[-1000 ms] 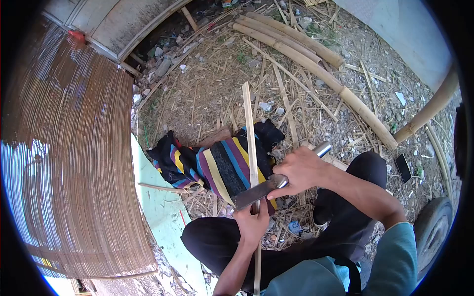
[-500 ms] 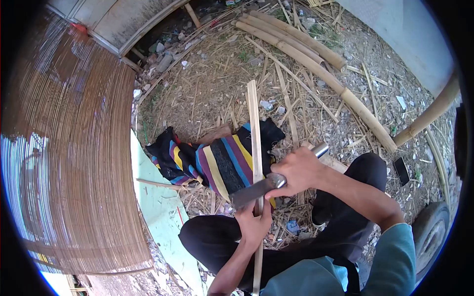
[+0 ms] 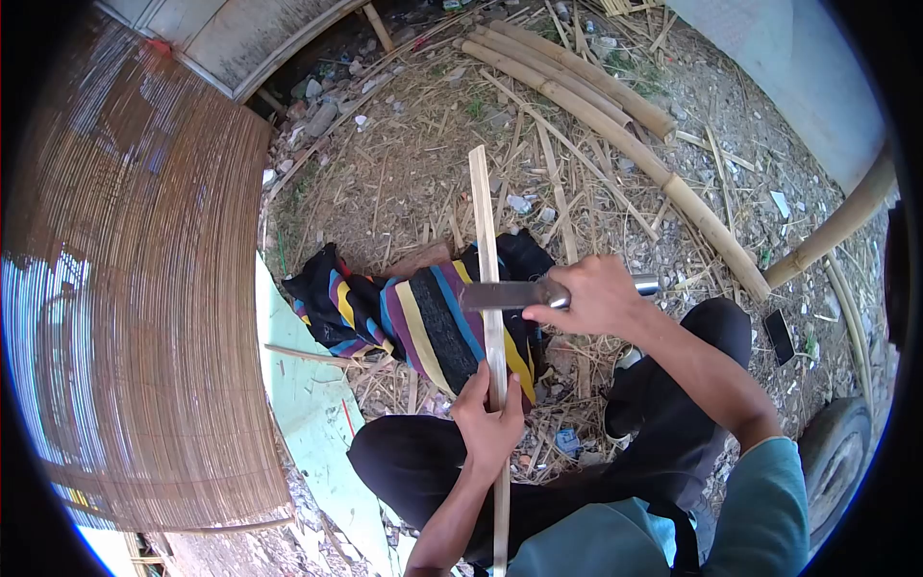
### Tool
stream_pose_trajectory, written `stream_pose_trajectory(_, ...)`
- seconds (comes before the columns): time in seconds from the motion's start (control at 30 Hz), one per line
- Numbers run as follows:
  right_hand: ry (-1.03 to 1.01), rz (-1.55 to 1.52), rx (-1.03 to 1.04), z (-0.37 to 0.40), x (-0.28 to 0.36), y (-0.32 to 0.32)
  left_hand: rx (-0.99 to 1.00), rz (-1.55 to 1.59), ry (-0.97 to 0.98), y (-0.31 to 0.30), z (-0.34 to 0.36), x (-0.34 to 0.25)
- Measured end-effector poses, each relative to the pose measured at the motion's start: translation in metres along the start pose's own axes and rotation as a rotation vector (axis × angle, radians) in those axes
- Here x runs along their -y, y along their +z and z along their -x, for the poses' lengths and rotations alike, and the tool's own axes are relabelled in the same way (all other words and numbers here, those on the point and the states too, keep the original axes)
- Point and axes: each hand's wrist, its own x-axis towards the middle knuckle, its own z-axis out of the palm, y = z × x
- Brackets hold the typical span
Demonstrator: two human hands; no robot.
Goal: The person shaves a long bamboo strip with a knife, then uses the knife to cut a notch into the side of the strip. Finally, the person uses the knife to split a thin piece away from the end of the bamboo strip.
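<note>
My left hand (image 3: 488, 419) is wrapped round a long, pale bamboo strip (image 3: 483, 212) that runs upright from between my legs. My right hand (image 3: 598, 298) grips the metal handle of a broad-bladed knife (image 3: 502, 295). The blade lies across the strip, above my left hand, and points to the left. Whether it touches the strip I cannot tell. Behind the strip a striped cloth (image 3: 428, 317) in black, yellow, blue and purple lies over something on the ground.
A bamboo slat screen (image 3: 163, 288) fills the left side, beside a pale green sheet (image 3: 322, 423). Thick bamboo poles (image 3: 625, 135) lie at the upper right. A phone (image 3: 780, 336) and a wheel (image 3: 835, 466) are at the right. Bamboo scraps litter the ground.
My right hand and the knife have moved up along the strip, and the blade is now nearly level. The strip's top has tilted slightly left. My left hand keeps its hold.
</note>
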Motion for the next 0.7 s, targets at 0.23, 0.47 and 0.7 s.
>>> stream_pose_trajectory(0.23,-0.151,-0.029,0.161,0.009,0.012,0.000,0.049,-0.077,-0.039,-0.005,0.002,0.001)
stream_pose_trajectory(0.47,-0.119,-0.011,0.071,0.005,0.015,0.004,0.048,-0.066,-0.069,-0.003,-0.005,0.004)
stream_pose_trajectory(0.7,-0.163,-0.034,0.152,0.016,0.031,0.007,0.068,0.319,-0.234,-0.001,0.004,0.014)
